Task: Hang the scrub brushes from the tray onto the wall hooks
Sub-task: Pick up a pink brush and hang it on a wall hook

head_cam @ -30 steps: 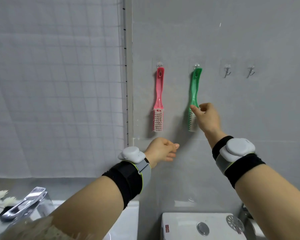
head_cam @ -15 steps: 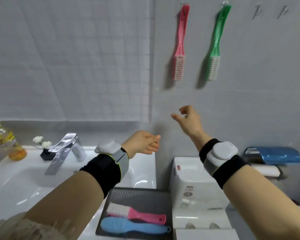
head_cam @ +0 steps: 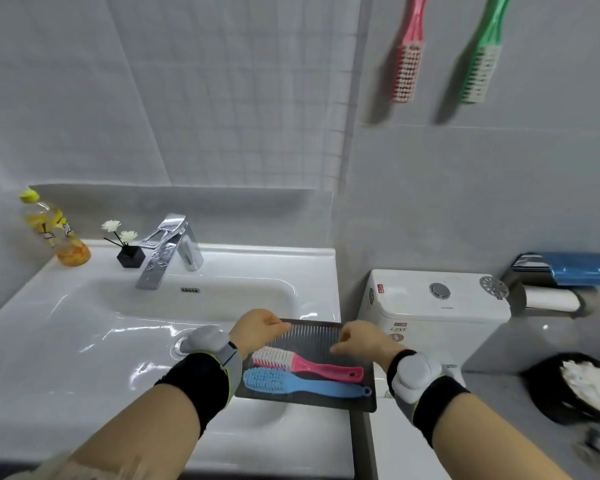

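A dark ribbed tray [head_cam: 317,336] rests on the sink's right edge. A pink scrub brush [head_cam: 305,364] with white bristles lies on it, and a blue scrub brush [head_cam: 302,382] lies just in front of that. Both hands hover above the tray and hold nothing. My left hand [head_cam: 257,327] is over the tray's far left corner, fingers loosely curled. Over the tray's right side is my right hand [head_cam: 361,339], also loosely curled. On the wall at the top right hang a pink-red brush [head_cam: 407,60] and a green brush [head_cam: 482,60]; their hooks are out of view.
The white sink [head_cam: 84,341] with a chrome tap [head_cam: 168,251] fills the left. A yellow bottle [head_cam: 54,233] and a small flower pot [head_cam: 129,254] stand behind it. Right of the sink stands a toilet tank [head_cam: 437,299], then a paper holder [head_cam: 555,289] and a black bin [head_cam: 579,386].
My right hand let go of the hung green brush. Both hands dropped from the wall to just above the tray, and my view tilted down to the sink.
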Available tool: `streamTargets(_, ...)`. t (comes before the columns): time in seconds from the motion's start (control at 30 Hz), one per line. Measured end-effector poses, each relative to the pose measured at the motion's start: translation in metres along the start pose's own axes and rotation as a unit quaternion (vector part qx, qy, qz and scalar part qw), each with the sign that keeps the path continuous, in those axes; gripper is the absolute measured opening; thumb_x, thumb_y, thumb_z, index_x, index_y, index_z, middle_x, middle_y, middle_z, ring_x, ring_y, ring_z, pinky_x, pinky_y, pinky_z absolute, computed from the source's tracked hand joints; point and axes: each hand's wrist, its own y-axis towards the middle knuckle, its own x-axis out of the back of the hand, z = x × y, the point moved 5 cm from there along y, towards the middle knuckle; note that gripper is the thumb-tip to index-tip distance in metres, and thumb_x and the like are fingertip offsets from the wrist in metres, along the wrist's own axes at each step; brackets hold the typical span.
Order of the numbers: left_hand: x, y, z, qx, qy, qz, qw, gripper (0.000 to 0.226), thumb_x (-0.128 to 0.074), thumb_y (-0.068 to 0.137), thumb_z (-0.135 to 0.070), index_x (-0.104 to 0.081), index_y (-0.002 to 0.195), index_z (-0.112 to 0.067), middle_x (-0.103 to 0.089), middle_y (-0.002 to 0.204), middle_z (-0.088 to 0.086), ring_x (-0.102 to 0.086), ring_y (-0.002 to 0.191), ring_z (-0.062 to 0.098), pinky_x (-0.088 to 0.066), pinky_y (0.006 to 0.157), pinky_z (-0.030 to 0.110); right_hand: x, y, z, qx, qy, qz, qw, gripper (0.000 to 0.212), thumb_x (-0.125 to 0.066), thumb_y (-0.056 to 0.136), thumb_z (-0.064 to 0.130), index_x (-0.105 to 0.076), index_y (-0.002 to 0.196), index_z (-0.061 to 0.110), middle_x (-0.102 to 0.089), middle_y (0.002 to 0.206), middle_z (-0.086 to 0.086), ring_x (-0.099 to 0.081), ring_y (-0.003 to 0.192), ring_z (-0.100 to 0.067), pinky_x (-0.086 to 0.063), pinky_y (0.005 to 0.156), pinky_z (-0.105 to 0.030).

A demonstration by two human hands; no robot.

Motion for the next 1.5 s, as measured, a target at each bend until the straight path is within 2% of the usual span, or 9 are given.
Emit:
streamTargets(0.13, -0.004, 0.0, 0.01, 0.013, -0.017, -0.005, 1.0, 0.036, -0.061, 0.087, -0.034, -0.068, 0.102, -0.003, -0.069, 0.106, 0.016, -0.065, 0.1, 0.029, -0.051, 0.091, 0.041, -0.015, -0.01, -0.027, -0.068, -0.067, 0.014, 0.995, 0.038, -0.066, 0.072, 0.054, -0.057, 0.069, 0.018, -0.057, 0.071, 0.004, -0.055, 0.066, -0.013, -0.035, 0.049, -0.023)
streamTargets(0.27, -0.009, 0.002, 0.005, 0.006, -0.015, -0.002, 1.0, 0.033, -0.06, 0.086, -0.037, -0.069, 0.099, -0.007, -0.071, 0.103, 0.011, -0.065, 0.096, 0.025, -0.052, 0.09, 0.04, -0.016, -0.015, -0.034, -0.09, -0.047, 0.006, 0.995, 0.037, -0.069, 0.068, 0.054, -0.057, 0.075, 0.019, -0.061, 0.077, 0.002, -0.058, 0.07, -0.014, -0.037, 0.05, -0.023)
streamTargets(0.63, -0.009, 0.008, -0.019, -0.013, -0.056, -0.003, 0.998, 0.029, -0.062, 0.085, -0.035, -0.07, 0.089, -0.007, -0.073, 0.095, 0.011, -0.066, 0.088, 0.024, -0.052, 0.089, 0.039, 0.007, -0.014, -0.03, -0.088, 0.154, -0.012, 0.984, 0.012, -0.078, 0.069, 0.022, -0.071, 0.062, 0.017, -0.068, 0.063, -0.001, -0.06, 0.052, -0.01, -0.047, 0.046, -0.018)
streamTargets(0.77, -0.007, 0.017, -0.036, -0.029, -0.037, -0.012, 0.999, 0.034, -0.063, 0.085, -0.034, -0.069, 0.092, -0.002, -0.071, 0.094, 0.012, -0.062, 0.084, 0.021, -0.05, 0.092, 0.041, 0.044, -0.012, -0.021, -0.066, 0.207, -0.058, 0.974, 0.008, -0.075, 0.074, 0.013, -0.074, 0.068, 0.008, -0.07, 0.064, -0.01, -0.064, 0.051, -0.016, -0.059, 0.057, -0.027)
streamTargets(1.03, -0.008, 0.032, -0.063, -0.047, 0.031, 0.024, 0.998, 0.059, -0.066, 0.078, -0.051, -0.059, 0.122, -0.012, -0.063, 0.124, 0.003, -0.058, 0.112, 0.018, -0.044, 0.098, 0.032, 0.121, -0.012, -0.014, -0.027, 0.253, -0.12, 0.96, 0.011, -0.07, 0.073, -0.003, -0.071, 0.082, -0.01, -0.066, 0.071, -0.021, -0.063, 0.053, -0.026, -0.06, 0.074, -0.045)
streamTargets(1.17, -0.007, 0.04, -0.09, -0.071, 0.027, 0.075, 0.994, 0.062, -0.074, 0.072, -0.046, -0.059, 0.124, -0.015, -0.064, 0.123, 0.001, -0.058, 0.106, 0.014, -0.044, 0.087, 0.024, 0.176, -0.015, -0.006, 0.008, 0.259, -0.165, 0.952, 0.008, -0.068, 0.075, -0.005, -0.072, 0.081, -0.008, -0.066, 0.073, -0.02, -0.062, 0.06, -0.028, -0.059, 0.076, -0.042)
streamTargets(1.27, -0.005, 0.046, -0.117, -0.093, -0.002, 0.093, 0.991, 0.047, -0.079, 0.072, -0.026, -0.065, 0.114, -0.012, -0.068, 0.113, 0.004, -0.062, 0.107, 0.019, -0.049, 0.097, 0.033, 0.223, -0.024, 0.001, 0.035, 0.235, -0.192, 0.952, 0.012, -0.068, 0.077, -0.003, -0.072, 0.087, -0.008, -0.066, 0.07, -0.016, -0.061, 0.062, -0.026, -0.059, 0.07, -0.034)
streamTargets(1.37, -0.003, 0.054, -0.152, -0.122, -0.033, 0.105, 0.986, 0.031, -0.074, 0.075, -0.007, -0.067, 0.105, -0.007, -0.071, 0.094, 0.004, -0.066, 0.09, 0.017, -0.052, 0.092, 0.036, 0.276, -0.039, 0.002, 0.055, 0.247, -0.242, 0.937, 0.013, -0.068, 0.077, -0.004, -0.071, 0.089, -0.009, -0.065, 0.067, -0.012, -0.06, 0.057, -0.02, -0.057, 0.056, -0.021)
streamTargets(1.5, -0.006, 0.066, -0.223, -0.182, -0.054, 0.094, 0.977, 0.026, -0.075, 0.074, -0.009, -0.068, 0.098, -0.002, -0.072, 0.099, 0.021, -0.065, 0.084, 0.021, -0.053, 0.09, 0.045, 0.351, -0.069, -0.001, 0.085, 0.268, -0.322, 0.904, 0.009, -0.07, 0.076, -0.002, -0.071, 0.085, -0.004, -0.066, 0.069, -0.012, -0.061, 0.057, -0.017, -0.057, 0.058, -0.02)
